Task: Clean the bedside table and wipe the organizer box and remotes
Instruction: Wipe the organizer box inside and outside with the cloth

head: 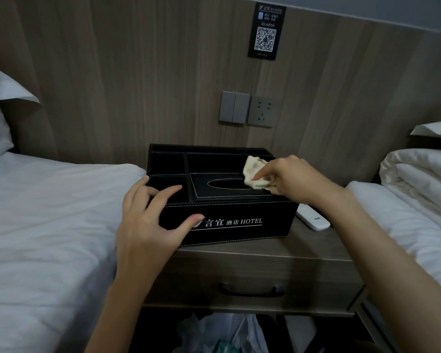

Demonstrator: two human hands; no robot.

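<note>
A black leather organizer box (239, 222) with white HOTEL lettering stands on the wooden bedside table (303, 245). My left hand (148, 215) grips its front left corner, fingers over the rim and thumb on the front face. My right hand (290, 177) holds a pale yellow cloth (255, 171) pressed on the box's tissue-slot lid, the index finger pointing down onto it. A white remote (313, 220) lies on the table just right of the box, partly hidden under my right forearm.
Beds with white sheets flank the table, left (49, 212) and right (418, 212). Wall switches and a socket (247, 108) sit above the box, a QR placard (265, 31) higher up. The table has a drawer handle (250, 290); crumpled bags (227, 332) lie below.
</note>
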